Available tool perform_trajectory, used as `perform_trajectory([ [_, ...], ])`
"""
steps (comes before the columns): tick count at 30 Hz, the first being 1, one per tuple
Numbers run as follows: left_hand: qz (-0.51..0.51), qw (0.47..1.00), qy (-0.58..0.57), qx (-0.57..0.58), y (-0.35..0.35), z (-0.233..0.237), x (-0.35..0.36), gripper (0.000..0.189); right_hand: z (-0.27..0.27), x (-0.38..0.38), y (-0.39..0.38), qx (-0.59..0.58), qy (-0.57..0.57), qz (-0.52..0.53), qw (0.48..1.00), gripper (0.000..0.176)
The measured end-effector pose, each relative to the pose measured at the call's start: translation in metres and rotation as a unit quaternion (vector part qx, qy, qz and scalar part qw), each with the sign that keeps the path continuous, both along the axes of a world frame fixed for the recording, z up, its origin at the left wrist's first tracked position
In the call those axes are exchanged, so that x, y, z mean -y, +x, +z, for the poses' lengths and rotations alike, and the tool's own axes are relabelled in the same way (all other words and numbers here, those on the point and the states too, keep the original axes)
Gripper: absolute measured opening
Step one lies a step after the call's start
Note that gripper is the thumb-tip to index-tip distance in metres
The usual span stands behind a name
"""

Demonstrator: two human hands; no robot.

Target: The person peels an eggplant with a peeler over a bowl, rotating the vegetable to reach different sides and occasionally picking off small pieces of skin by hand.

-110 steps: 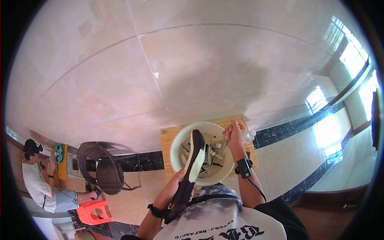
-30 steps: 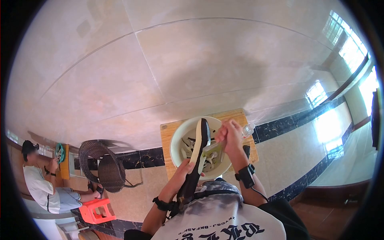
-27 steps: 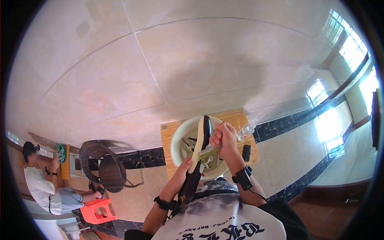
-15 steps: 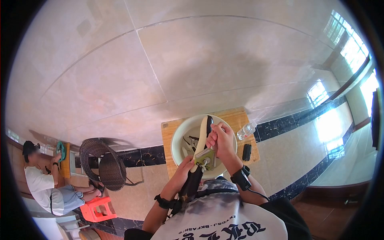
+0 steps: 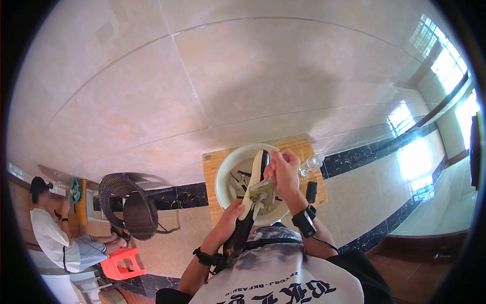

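Observation:
A long, dark purple eggplant (image 5: pixel 255 172) slants over a pale round basin (image 5: pixel 221 177), with a wide strip of its skin gone and cream flesh showing. My left hand (image 5: pixel 229 219) is wrapped around its lower part, near my body. My right hand (image 5: pixel 285 169) is closed on a greenish peeler (image 5: pixel 263 190), whose head lies against the middle of the eggplant. A strip of peel hangs at the peeler's head. Dark and pale peelings (image 5: pixel 236 183) lie in the basin below.
The basin stands on a wooden table (image 5: pixel 212 161). A clear plastic bottle (image 5: pixel 311 164) and a small black object (image 5: pixel 312 192) are on its right side. To the left are a wicker chair (image 5: pixel 140 215), a red stool (image 5: pixel 123 264) and a seated person (image 5: pixel 50 225) beside a green basin (image 5: pixel 74 191).
The peeler has shifted slightly up the eggplant, and my right hand has moved a little up and right with it. My left hand keeps its hold. The seated person's arm has lowered.

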State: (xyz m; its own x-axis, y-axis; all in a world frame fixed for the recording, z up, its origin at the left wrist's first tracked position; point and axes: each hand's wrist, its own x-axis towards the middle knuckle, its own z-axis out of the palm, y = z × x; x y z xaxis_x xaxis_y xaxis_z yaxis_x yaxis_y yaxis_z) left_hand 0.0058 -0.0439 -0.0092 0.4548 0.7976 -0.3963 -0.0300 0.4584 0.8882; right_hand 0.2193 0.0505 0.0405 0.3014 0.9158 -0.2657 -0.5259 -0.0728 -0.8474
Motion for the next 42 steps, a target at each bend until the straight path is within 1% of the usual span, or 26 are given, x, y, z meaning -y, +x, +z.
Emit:
perform_trajectory([
  [1,-0.003,1.000,0.005,-0.004,-0.001,0.003,0.000,0.045,-0.004,-0.007,0.007,0.003,0.011,-0.011,1.000,0.027],
  [3,-0.008,1.000,-0.029,0.003,-0.001,0.015,0.006,0.044,-0.013,-0.020,0.024,0.008,0.031,-0.036,0.999,0.026],
  [6,-0.010,1.000,-0.009,-0.002,0.001,0.013,0.009,0.043,-0.018,-0.024,0.030,-0.015,0.029,-0.029,0.999,0.025],
  [9,-0.008,1.000,-0.017,0.013,0.000,0.005,0.008,0.042,-0.024,-0.024,0.030,-0.015,0.044,-0.036,0.998,0.025],
  [12,-0.020,0.998,0.041,-0.054,-0.004,0.007,0.008,0.042,-0.036,-0.030,0.035,-0.011,0.045,-0.073,0.996,0.024],
  [15,-0.045,0.994,0.065,-0.081,-0.012,0.009,0.010,0.042,-0.046,-0.042,0.048,0.021,0.060,-0.114,0.991,0.022],
  [18,-0.029,0.999,-0.017,-0.040,-0.012,0.015,0.018,0.042,-0.047,-0.050,0.062,-0.012,0.055,-0.116,0.992,0.022],
  [21,-0.012,0.999,0.007,-0.043,-0.011,0.006,0.018,0.043,-0.046,-0.047,0.065,-0.043,0.048,-0.122,0.990,0.022],
  [24,0.022,0.999,-0.026,-0.025,-0.009,0.003,0.015,0.047,-0.051,-0.036,0.061,-0.068,0.049,-0.101,0.991,0.023],
  [27,0.024,0.995,-0.097,0.014,-0.012,0.006,0.008,0.051,-0.034,-0.015,0.037,-0.097,-0.004,-0.031,0.995,0.024],
  [30,0.032,0.997,-0.072,0.003,-0.008,0.012,0.002,0.051,-0.032,-0.004,0.023,-0.148,-0.013,0.010,0.989,0.026],
  [31,0.045,0.996,-0.071,0.011,-0.006,0.012,0.001,0.052,-0.030,-0.001,0.019,-0.138,-0.015,0.010,0.990,0.028],
  [33,0.068,0.995,-0.069,0.028,-0.001,0.013,-0.001,0.054,-0.021,0.003,0.012,-0.161,-0.033,0.022,0.986,0.029],
  [36,0.038,0.984,-0.145,0.099,-0.002,0.029,-0.003,0.055,-0.016,0.005,0.006,-0.167,-0.037,0.036,0.985,0.030],
  [39,0.029,0.986,-0.133,0.096,-0.001,0.026,-0.005,0.052,-0.018,0.007,0.001,-0.171,-0.030,0.046,0.984,0.031],
  [42,0.011,0.981,-0.142,0.131,-0.001,0.020,-0.010,0.049,-0.017,0.007,-0.001,-0.175,-0.040,0.051,0.982,0.031],
])
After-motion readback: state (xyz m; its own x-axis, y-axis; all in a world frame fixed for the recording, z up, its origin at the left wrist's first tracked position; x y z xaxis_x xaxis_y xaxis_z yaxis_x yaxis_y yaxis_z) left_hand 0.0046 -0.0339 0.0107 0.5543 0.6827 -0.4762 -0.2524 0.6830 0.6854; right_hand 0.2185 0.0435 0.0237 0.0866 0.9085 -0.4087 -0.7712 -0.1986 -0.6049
